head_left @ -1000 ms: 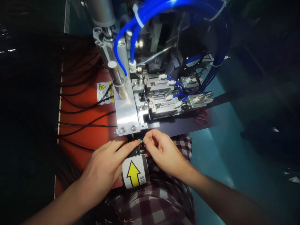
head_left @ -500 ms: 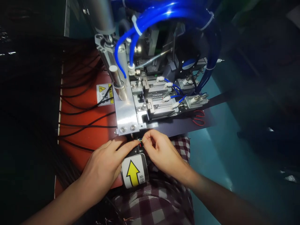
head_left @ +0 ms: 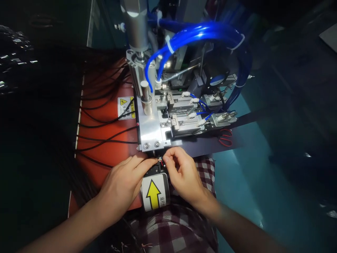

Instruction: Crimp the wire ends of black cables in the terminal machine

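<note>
Left hand [head_left: 123, 180] and right hand [head_left: 185, 174] at small coloured wires [head_left: 161, 161].

Head cam — looks fwd/down, close over L hand [head_left: 121, 179], R hand [head_left: 183, 170].

Fine wires [head_left: 161, 162], too small for me to follow.
I can't make out their ends between the left hand [head_left: 123, 178] and right hand [head_left: 185, 171]; the metal cylinder [head_left: 134, 26] runs out of view above, a pale panel [head_left: 331, 37] at far right.
</note>
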A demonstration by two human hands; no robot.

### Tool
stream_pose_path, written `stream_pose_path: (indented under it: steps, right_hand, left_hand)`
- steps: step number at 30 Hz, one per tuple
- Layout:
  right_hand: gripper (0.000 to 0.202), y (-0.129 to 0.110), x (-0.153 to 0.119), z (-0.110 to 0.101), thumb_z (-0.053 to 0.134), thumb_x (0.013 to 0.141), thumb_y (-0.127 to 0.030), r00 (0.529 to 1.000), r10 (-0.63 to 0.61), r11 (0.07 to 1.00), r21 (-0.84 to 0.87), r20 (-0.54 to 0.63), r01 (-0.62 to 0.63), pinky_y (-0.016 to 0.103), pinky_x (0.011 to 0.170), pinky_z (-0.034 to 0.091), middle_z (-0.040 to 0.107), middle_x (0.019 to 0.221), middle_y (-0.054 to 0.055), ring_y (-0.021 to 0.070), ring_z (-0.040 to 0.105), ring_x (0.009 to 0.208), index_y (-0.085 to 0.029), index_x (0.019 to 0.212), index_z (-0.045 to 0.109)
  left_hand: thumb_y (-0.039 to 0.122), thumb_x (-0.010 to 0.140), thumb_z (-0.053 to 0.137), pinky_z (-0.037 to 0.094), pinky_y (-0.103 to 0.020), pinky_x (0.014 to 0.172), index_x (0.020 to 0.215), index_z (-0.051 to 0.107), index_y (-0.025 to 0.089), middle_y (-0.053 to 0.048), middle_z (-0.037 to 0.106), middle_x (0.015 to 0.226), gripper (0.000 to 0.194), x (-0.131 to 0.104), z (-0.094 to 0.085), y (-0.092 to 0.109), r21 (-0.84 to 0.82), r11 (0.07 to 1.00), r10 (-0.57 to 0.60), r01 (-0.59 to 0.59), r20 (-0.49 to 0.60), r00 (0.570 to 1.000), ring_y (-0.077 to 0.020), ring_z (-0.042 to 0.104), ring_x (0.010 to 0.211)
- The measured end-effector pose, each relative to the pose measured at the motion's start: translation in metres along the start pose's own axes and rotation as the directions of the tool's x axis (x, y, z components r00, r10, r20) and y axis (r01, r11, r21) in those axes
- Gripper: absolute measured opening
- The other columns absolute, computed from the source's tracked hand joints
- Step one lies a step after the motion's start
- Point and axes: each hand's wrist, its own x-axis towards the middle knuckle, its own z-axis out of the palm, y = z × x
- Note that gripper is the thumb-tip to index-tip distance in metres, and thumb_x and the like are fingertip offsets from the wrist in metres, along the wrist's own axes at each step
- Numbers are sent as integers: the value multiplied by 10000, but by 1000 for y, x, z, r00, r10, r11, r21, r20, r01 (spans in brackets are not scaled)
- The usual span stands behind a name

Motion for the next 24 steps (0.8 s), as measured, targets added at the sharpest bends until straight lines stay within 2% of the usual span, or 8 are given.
stream_pose_path:
  steps: [4,9,13,15,17,19,22,24]
  right_hand:
    - [117,0,-1,0,439,888,-164,1000,-8,1000,-18,1,8,277,632,408,553,775,31,162,535,701,-183,798,511]
    - [129,4,1,2,447,885,-187,997,75,997,33,15,-75,263,605,409,546,748,20,152,523,665,-183,770,507]
    - [135,6,2,5,454,886,-215,986,156,976,148,56,-163,245,566,418,547,711,3,138,525,624,-182,769,511]
    - [136,6,1,4,449,891,-214,986,156,974,154,64,-164,239,549,416,540,704,-1,131,519,602,-181,776,512]
    - [125,6,0,1,447,893,-195,997,71,995,73,36,-74,248,575,417,541,733,11,137,523,630,-178,788,514]
    - [116,6,-1,-2,447,892,-171,997,-78,995,-60,9,78,268,624,416,552,771,30,151,531,678,-173,803,521]
    - [115,10,-2,-3,455,895,-159,959,-283,932,-237,-9,273,295,645,407,574,772,47,168,529,682,-166,815,536]
    - [116,12,-3,-2,456,896,-153,937,-349,897,-294,-13,330,301,631,402,580,756,47,170,521,657,-165,812,536]
  left_hand:
    - [69,858,418,530,-331,690,1119,575,149,-80,632,969,315,0,1,0,9,1000,2,-1,-10,1000,-208,602,826]
    - [70,857,418,531,-337,685,1110,584,137,-86,630,962,310,1,1,0,9,1000,3,-3,-12,1000,-211,602,821]
    - [63,854,419,530,-332,680,1113,581,139,-81,630,952,315,0,0,1,0,1000,2,-2,-7,1000,-207,601,813]
    - [67,856,425,530,-336,680,1112,580,146,-79,630,946,310,0,1,0,-2,1000,-3,3,-8,1000,-207,600,810]
    - [79,862,431,530,-340,679,1111,577,154,-78,629,942,298,0,1,0,-5,1000,-7,7,-8,1000,-208,600,810]
    - [100,871,432,530,-343,675,1109,576,158,-78,629,939,284,1,1,1,-6,1000,-6,6,-15,1000,-209,600,804]
    - [130,883,427,530,-340,655,1099,582,163,-74,633,919,268,0,2,1,1,1000,-12,12,-21,1000,-207,602,777]
    - [134,884,429,530,-337,648,1091,588,162,-71,636,908,263,0,1,2,6,1000,-15,15,-20,1000,-206,604,766]
